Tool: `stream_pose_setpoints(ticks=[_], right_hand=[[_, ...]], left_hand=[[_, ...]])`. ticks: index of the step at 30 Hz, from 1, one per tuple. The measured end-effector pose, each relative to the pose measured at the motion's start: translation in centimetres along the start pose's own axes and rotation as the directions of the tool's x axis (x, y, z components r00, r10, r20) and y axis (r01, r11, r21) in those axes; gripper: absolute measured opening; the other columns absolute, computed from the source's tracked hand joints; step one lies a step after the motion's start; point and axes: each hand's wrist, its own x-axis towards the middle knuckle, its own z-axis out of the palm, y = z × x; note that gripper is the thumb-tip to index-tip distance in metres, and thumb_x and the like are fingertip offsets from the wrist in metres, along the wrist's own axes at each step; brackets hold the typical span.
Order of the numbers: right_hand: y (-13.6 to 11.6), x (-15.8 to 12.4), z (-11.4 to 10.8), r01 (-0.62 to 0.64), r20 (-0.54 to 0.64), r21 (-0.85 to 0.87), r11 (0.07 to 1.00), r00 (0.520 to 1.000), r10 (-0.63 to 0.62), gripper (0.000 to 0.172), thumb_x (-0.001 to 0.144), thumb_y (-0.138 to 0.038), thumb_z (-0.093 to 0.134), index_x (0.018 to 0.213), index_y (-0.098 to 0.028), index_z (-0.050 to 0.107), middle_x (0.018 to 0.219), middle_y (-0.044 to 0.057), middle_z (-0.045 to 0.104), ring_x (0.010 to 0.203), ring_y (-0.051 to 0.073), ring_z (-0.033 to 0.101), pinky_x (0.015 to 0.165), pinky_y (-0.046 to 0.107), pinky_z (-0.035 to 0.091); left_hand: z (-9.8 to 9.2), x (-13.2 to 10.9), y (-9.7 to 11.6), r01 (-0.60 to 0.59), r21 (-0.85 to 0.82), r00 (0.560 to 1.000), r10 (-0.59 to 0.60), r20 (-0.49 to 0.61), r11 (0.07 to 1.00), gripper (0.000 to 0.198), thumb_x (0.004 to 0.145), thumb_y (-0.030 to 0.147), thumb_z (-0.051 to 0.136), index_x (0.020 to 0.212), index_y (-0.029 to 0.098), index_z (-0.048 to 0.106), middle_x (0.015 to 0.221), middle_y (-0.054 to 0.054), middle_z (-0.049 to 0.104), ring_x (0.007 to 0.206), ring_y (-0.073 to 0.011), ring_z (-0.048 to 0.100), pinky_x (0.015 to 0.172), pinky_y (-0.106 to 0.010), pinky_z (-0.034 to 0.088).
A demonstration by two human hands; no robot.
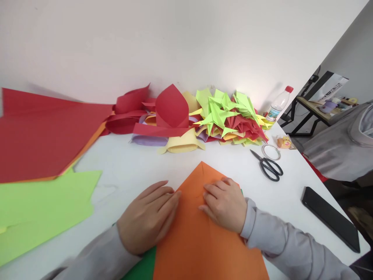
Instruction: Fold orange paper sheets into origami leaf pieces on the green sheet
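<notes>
A sheet of orange paper (201, 249) lies in front of me, its far end folded to a point and a crease running down its middle. Green paper (145, 266) shows from under its left side. My left hand (148, 217) is at the orange paper's left slanted edge, fingers close together, with thumb and index finger closed on that edge. On the right part of the fold rests my right hand (225, 204), its fingers slightly bent and apart, pressing on the surface. What lies beneath both palms is hidden.
Red sheets (52, 136) and lime green paper (43, 210) lie left. Along the wall are folded red paper shapes (171, 105) and a pile of green paper stars (218, 112). To the right are scissors (269, 167), a tape roll (271, 152), a bottle (278, 105), a phone (330, 219) and a person (340, 140).
</notes>
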Motion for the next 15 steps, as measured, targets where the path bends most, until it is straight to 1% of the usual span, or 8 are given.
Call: stream_pose_setpoints(ticks=[2,5,8,10,12,15], right_hand=[[0.01,-0.01,0.01,0.002,-0.001,-0.001,1.000,1.000,-0.002,0.028,0.092,-0.037,0.049,0.079,-0.016,0.064,0.096,0.009,0.067,0.082,0.019,0.056,0.070,0.037,0.036],[-0.01,-0.05,0.04,0.000,-0.036,0.005,1.000,0.999,0.000,0.029,0.092,-0.036,0.049,0.078,-0.016,0.064,0.096,0.009,0.068,0.081,0.019,0.056,0.070,0.037,0.036],[-0.08,-0.06,0.04,-0.005,-0.062,0.015,1.000,0.998,0.006,0.029,0.092,-0.036,0.049,0.078,-0.015,0.064,0.096,0.008,0.069,0.081,0.019,0.056,0.069,0.036,0.036],[-0.13,-0.06,0.02,-0.006,-0.071,0.015,1.000,0.997,0.007,0.029,0.092,-0.035,0.049,0.078,-0.015,0.064,0.097,0.008,0.069,0.081,0.019,0.056,0.070,0.037,0.035],[-0.15,-0.08,0.02,-0.002,-0.082,0.012,1.000,0.997,0.003,0.028,0.092,-0.035,0.049,0.078,-0.015,0.064,0.099,0.008,0.069,0.081,0.018,0.056,0.072,0.037,0.035],[0.03,-0.12,0.06,-0.020,-0.068,-0.011,1.000,0.998,0.020,0.028,0.092,-0.036,0.050,0.080,-0.015,0.064,0.101,0.009,0.069,0.083,0.019,0.056,0.073,0.037,0.035]], left_hand=[[-0.14,-0.45,0.01,0.036,-0.005,0.999,-0.036,-0.021,0.999,0.024,0.085,0.007,0.042,0.094,0.015,0.063,0.073,-0.006,0.067,0.075,-0.0213,0.061,0.085,-0.045,0.050],[-0.22,-0.81,-0.24,0.090,0.017,0.995,-0.090,-0.036,0.996,0.021,0.086,0.009,0.043,0.090,0.016,0.062,0.068,-0.006,0.065,0.069,-0.0207,0.060,0.080,-0.044,0.050],[-0.40,-0.80,-0.50,0.106,0.044,0.994,-0.105,-0.033,0.993,0.020,0.087,0.011,0.043,0.088,0.016,0.062,0.067,-0.006,0.064,0.065,-0.0202,0.059,0.076,-0.042,0.050],[-0.53,-0.73,-0.53,0.071,0.058,0.997,-0.069,-0.033,0.996,0.021,0.087,0.010,0.042,0.089,0.017,0.062,0.064,-0.004,0.063,0.062,-0.0191,0.058,0.075,-0.040,0.049],[-0.56,-0.74,-0.39,-0.003,0.083,1.000,0.005,-0.022,0.997,0.023,0.086,0.008,0.042,0.090,0.017,0.062,0.060,-0.002,0.060,0.059,-0.0185,0.056,0.072,-0.039,0.049],[-0.46,-0.96,-0.03,-0.096,0.138,0.995,0.099,-0.014,0.986,0.021,0.084,0.008,0.044,0.087,0.015,0.064,0.054,-0.002,0.056,0.055,-0.0195,0.052,0.063,-0.039,0.047]])
